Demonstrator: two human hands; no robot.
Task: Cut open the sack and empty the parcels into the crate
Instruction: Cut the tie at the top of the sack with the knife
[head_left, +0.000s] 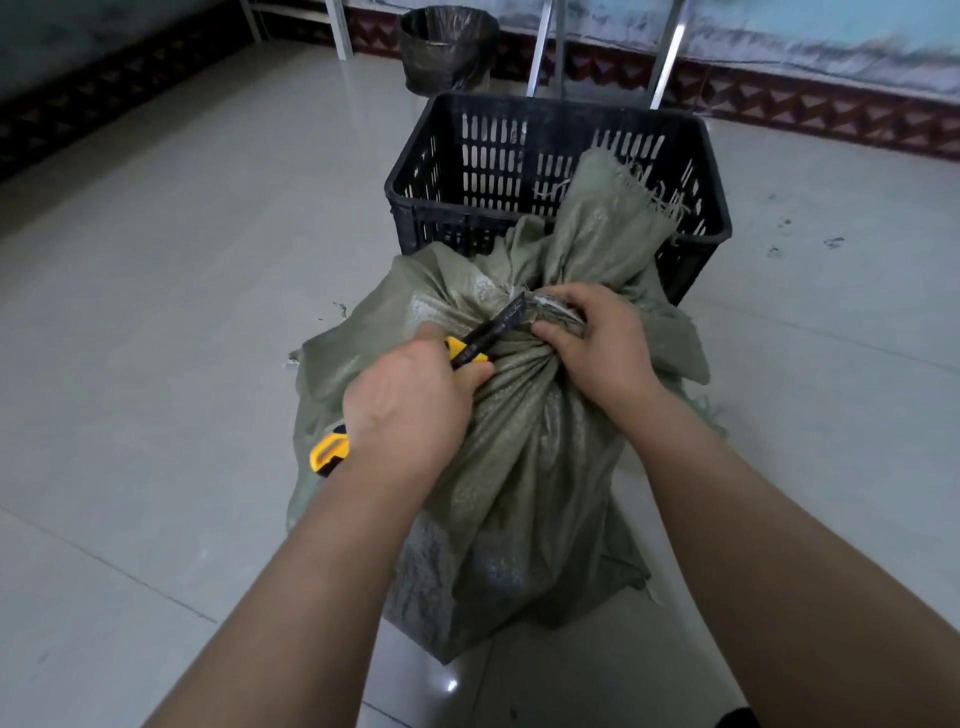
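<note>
A full grey-green woven sack (519, 467) stands on the tiled floor in front of me, its neck bunched and tied. My right hand (597, 343) grips the gathered neck at the tie. My left hand (410, 400) holds a yellow and black utility knife (483, 338), its blade extended and resting against the tie. Just behind the sack stands a black slotted plastic crate (561, 114); the sack's frayed top flap leans over its near rim. No parcels show; the sack hides its contents.
A bin lined with a black bag (447, 47) stands behind the crate near the wall. White metal frame legs (667, 52) rise at the back. Pale glossy floor tiles (156, 312) spread to the left and right.
</note>
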